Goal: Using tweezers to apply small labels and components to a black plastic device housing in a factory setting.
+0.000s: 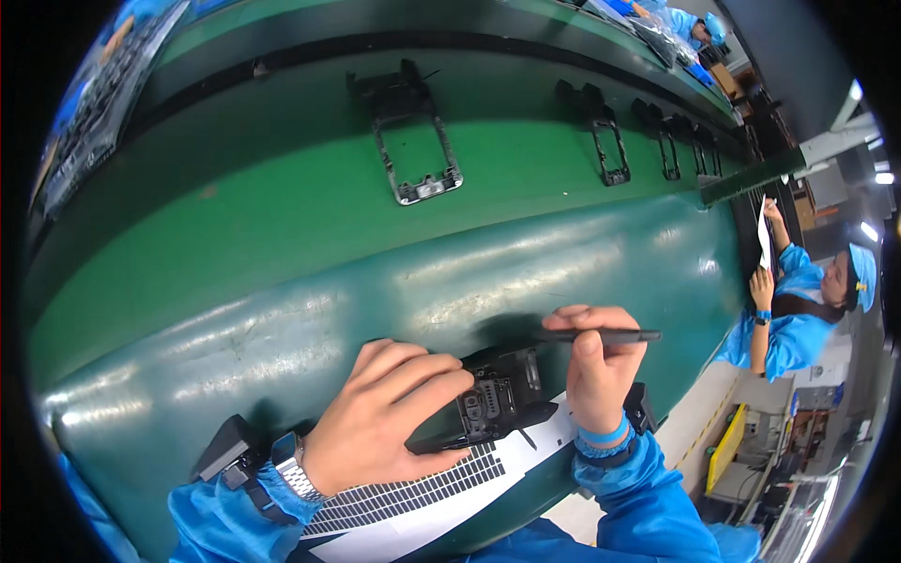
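Black part point(497, 399) | left hand point(380, 413) grips it | right hand point(596, 371) pinches pen point(601, 335) | green bench point(282, 310)

The scene was brightly and evenly lit from overhead. Broad whitish glare streaked the glossy dark-green table point(282, 347) along its near edge, while the matte green belt point(282, 206) behind it showed little reflection. Soft shadows lay just beyond the left hand point(375, 418) and the right hand point(596, 371). Ceiling strip lights point(878, 174) burned out to white at the right. The fisheye lens bent the table's straight edges into arcs, and black vignette filled all four corners. Detail softened toward the rim; the centre was sharp.
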The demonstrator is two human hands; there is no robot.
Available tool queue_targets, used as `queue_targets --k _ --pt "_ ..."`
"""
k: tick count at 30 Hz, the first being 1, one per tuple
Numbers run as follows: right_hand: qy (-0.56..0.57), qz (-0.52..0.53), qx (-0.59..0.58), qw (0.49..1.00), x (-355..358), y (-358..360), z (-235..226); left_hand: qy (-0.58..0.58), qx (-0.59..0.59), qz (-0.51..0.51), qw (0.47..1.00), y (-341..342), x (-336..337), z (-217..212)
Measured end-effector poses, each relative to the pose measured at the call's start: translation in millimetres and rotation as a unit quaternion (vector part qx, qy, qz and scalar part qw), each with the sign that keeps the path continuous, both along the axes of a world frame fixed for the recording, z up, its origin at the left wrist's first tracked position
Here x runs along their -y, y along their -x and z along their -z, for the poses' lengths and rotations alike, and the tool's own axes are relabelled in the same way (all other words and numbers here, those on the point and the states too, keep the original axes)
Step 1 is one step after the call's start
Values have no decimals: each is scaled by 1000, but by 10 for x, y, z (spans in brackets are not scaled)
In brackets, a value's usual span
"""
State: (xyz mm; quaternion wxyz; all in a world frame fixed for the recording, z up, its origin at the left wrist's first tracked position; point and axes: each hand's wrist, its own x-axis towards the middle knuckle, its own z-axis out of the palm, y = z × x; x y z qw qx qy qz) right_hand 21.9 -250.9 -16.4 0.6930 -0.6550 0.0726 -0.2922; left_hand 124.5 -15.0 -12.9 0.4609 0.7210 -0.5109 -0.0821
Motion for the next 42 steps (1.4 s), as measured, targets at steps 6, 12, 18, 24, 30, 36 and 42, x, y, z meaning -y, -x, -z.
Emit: queue_targets --k 6,12,18,24,30,36,42 --pt "-26 112 79 990 238 30 101 44 57 -51 996 30 64 -144" --pt "-94 98 43 990 231 -112 78 10 221 -456 862 -1413 -420 -298" --pt "-80 90 21 993 277 6 -75 -39 248 -506 825 -2297 -625 179" --pt "-85 34 30 995 140 -312 149 -74 184 -461 865 -2180 -110 238" --pt "-102 10 37 994 213 -306 285 -107 60 -478 869 -2200 618 591" --pt "-112 -6 55 992 182 -348 287 -149 55 -511 845 -2453 485 679" --pt "-95 -12 -18 995 178 -321 248 21 104 -426 899 -2162 368 506"
